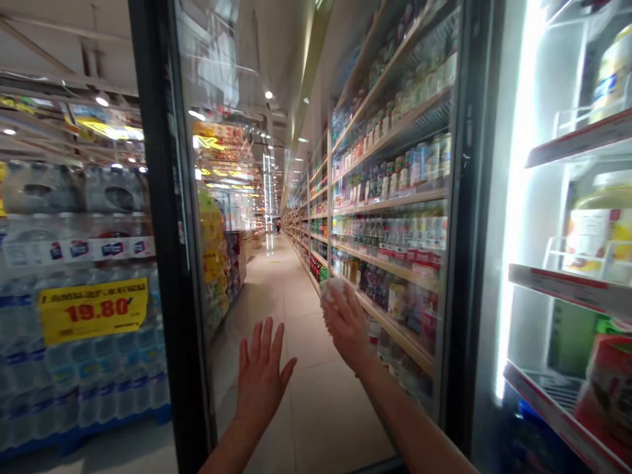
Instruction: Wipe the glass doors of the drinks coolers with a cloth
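A tall glass door with a black frame [160,217] stands in front of me, and shelves and an aisle show in or through its pane. My left hand [261,368] is held up with fingers spread, at the lower left of the glass; whether the palm touches it I cannot tell. Higher and to the right, my right hand [348,329] grips a pale, fuzzy-edged cloth [334,293] against the glass. The fingers lie over the cloth and are somewhat blurred.
At right are lit cooler shelves [573,289] with jugs and packs. On the left, shrink-wrapped water bottles [99,368] stack up on a blue pallet [93,431], with a yellow price sign [93,311] on them. Tiled floor [266,283] runs away beyond the pane.
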Demonstrator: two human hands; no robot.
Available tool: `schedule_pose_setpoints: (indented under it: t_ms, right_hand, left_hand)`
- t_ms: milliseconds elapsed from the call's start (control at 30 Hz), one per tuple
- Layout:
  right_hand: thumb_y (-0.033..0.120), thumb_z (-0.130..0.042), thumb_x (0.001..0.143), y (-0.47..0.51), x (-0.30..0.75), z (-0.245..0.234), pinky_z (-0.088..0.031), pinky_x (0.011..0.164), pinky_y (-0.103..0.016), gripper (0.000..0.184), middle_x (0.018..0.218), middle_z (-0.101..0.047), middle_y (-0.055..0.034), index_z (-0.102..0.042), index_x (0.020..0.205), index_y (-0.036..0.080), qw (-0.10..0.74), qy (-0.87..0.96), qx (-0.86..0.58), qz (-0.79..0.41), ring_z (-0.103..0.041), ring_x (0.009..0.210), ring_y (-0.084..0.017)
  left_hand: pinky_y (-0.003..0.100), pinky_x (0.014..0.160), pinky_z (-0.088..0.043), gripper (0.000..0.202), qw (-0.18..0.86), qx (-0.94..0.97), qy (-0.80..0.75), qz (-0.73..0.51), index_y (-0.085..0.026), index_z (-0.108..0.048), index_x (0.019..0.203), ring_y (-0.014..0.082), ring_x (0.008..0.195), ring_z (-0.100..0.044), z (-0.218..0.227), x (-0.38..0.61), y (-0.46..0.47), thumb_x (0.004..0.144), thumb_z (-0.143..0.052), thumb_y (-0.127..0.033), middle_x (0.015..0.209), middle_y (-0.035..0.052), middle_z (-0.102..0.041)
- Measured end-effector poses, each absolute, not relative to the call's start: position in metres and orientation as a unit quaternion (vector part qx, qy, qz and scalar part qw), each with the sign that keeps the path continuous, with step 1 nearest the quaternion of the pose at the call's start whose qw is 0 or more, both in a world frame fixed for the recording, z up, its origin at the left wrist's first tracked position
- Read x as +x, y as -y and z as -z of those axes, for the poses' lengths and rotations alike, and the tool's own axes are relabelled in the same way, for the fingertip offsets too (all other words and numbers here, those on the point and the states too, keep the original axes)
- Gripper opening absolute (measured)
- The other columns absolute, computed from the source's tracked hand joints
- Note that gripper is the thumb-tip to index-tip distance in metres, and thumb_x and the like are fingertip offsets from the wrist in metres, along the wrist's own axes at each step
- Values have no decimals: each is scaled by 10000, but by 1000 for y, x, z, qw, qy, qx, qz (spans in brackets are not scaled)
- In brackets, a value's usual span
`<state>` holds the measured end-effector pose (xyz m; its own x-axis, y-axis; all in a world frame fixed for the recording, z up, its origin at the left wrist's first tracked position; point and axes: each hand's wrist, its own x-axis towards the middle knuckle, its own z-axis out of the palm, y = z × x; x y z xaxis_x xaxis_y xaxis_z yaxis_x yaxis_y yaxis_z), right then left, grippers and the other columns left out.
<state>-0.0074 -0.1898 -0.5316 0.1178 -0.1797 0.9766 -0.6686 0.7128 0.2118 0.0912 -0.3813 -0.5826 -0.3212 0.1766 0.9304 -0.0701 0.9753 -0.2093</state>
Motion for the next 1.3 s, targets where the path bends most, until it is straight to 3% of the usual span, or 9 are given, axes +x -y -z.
schedule_pose_setpoints:
  t_ms: [100,300,400,500,700,800,933,1067,1300]
  right_hand:
    - [147,-489,850,171,-16,536,-351,1053,-461,387,1379,-432,-28,-535,1213,273,662,656,322,-166,-250,1349,-250]
    - [147,-335,871,102,-49,515,-294,1047,-556,444,1440,-318,-122,-479,1290,178,703,627,43,-333,-239,1350,-282]
    - [136,-365,866,147,-25,512,-293,1052,-561,503,1467,-273,-81,-384,1360,231,686,640,173,-300,-143,1379,-279]
    - [143,-375,870,208,19,518,-307,1073,-503,573,1474,-266,-39,-250,1417,260,591,659,372,-279,-122,1384,-251]
    - [143,-208,927,233,56,525,-427,981,-230,544,1389,-422,-70,-63,1451,162,451,645,440,-433,-433,1243,-108]
    - [153,-248,924,224,44,522,-429,983,-269,536,1380,-435,-76,-123,1445,188,481,626,433,-436,-445,1237,-128]
    - [169,-366,882,214,20,519,-252,1083,-493,541,1450,-314,-85,-251,1406,241,601,632,372,-318,-256,1350,-237]
    - [177,-429,857,208,1,529,-173,1100,-500,456,1434,-347,-82,-417,1307,246,618,672,360,-191,-214,1364,-244]
    - [183,-429,854,208,-1,536,-154,1109,-476,375,1415,-379,-78,-509,1218,230,624,676,350,-177,-215,1365,-223]
  left_hand:
    - [530,1071,-204,651,584,-38,805,-96,-159,-150,1429,289,1372,-168,583,89,382,872,-439,-331,1455,163,-260]
    - [541,1072,-193,648,591,-45,802,-75,-178,-115,1435,290,1375,-156,586,89,380,877,-423,-295,1465,155,-241]
    - [531,1065,-234,656,596,-58,799,-59,-162,-122,1433,291,1375,-158,580,94,372,868,-439,-263,1470,151,-236]
    - [463,1054,-312,665,616,-135,775,-34,-143,-103,1432,258,1365,-209,559,98,357,861,-437,-213,1482,143,-207]
    - [426,1025,-373,557,608,-208,764,-51,-92,-202,1397,236,1327,-304,509,74,341,887,-383,-224,1369,152,-419]
    - [388,1023,-365,470,601,-190,768,-114,-109,-350,1333,218,1300,-350,527,70,358,873,-423,-168,1313,123,-494]
    - [326,1074,-281,388,528,-249,792,-182,-192,-479,1253,155,1281,-370,598,96,396,884,-378,-131,1316,25,-510]
    - [294,1123,-169,376,487,-284,799,-211,-270,-508,1225,101,1274,-378,624,113,430,910,-329,-169,1316,-39,-510]
    - [451,1076,-270,601,659,-25,743,-113,-146,-222,1407,260,1368,-190,531,95,446,865,-472,-216,1421,183,-331]
